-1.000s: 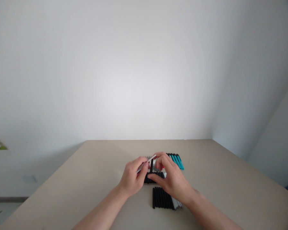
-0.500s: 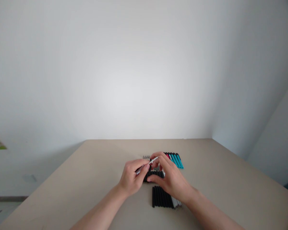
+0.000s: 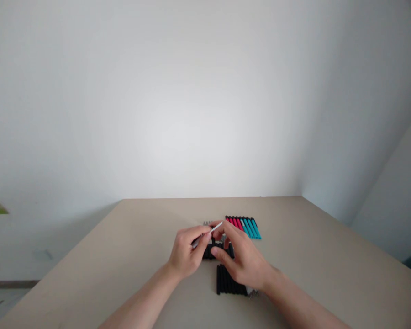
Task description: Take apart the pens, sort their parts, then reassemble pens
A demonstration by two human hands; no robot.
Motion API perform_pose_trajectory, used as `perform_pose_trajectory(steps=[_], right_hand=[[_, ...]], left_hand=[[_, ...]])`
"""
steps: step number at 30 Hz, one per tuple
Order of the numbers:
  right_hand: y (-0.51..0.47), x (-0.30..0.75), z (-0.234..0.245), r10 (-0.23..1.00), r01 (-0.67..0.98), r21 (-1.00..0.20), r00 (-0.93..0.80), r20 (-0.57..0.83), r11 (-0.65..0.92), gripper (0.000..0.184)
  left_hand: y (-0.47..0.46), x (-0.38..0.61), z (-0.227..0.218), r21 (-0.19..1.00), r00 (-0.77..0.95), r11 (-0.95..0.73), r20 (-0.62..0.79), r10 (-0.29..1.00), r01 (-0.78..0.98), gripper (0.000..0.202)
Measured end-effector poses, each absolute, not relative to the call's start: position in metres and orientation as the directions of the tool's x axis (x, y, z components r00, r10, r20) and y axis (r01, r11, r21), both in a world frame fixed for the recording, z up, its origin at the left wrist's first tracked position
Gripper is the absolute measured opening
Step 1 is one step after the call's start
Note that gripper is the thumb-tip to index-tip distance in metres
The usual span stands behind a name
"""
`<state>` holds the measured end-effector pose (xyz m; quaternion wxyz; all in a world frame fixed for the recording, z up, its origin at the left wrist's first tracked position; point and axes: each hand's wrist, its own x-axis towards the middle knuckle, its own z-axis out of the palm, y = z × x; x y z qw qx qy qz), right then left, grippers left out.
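My left hand point(image 3: 189, 251) is closed, its thumb and fingers pinching a slender white pen tube point(image 3: 216, 227) that slants up to the right. My right hand point(image 3: 243, 256) curves round from the other side, its fingertips close to the tube and its thumb apart from them; whether it touches the tube is unclear. Below the hands lies a row of short black pen parts point(image 3: 208, 252), partly covered by my right thumb. Nearer to me is a row of longer black pen parts point(image 3: 230, 281), with white pieces and metal tips at its right end, partly behind my right hand.
Behind my right hand lies a row of pink and teal pen barrels point(image 3: 250, 227) with black ends. Several small grey springs point(image 3: 207, 223) stand out past my left fingertips. The beige table point(image 3: 140, 242) meets a white wall point(image 3: 205, 114) at the back.
My right hand has shifted slightly down and left, uncovering more of the pink barrels. The white tube stays in my left hand at nearly the same slant.
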<state>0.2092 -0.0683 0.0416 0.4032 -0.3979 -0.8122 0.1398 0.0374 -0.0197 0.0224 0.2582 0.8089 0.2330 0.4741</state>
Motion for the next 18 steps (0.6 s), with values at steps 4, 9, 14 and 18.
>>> perform_pose_trajectory(steps=[4,9,14,18], right_hand=[[-0.067,0.207,0.039,0.781,0.559,-0.563,-0.300,0.547,0.609,0.014],[-0.063,0.212,0.037,0.769,0.667,-0.537,-0.084,0.634,0.516,0.027],[-0.058,0.221,0.041,0.597,0.750,-0.440,0.075,0.799,0.494,0.023],[-0.057,0.224,0.042,0.524,0.780,-0.373,0.068,0.849,0.503,0.017]], left_hand=[[-0.019,0.037,0.021,0.631,0.445,-0.765,0.652,0.614,0.132,0.019],[-0.017,0.037,0.019,0.618,0.381,-0.757,0.661,0.646,0.211,0.019],[-0.018,0.037,0.020,0.588,0.400,-0.771,0.664,0.632,0.243,0.019],[-0.017,0.037,0.021,0.565,0.424,-0.791,0.673,0.606,0.233,0.018]])
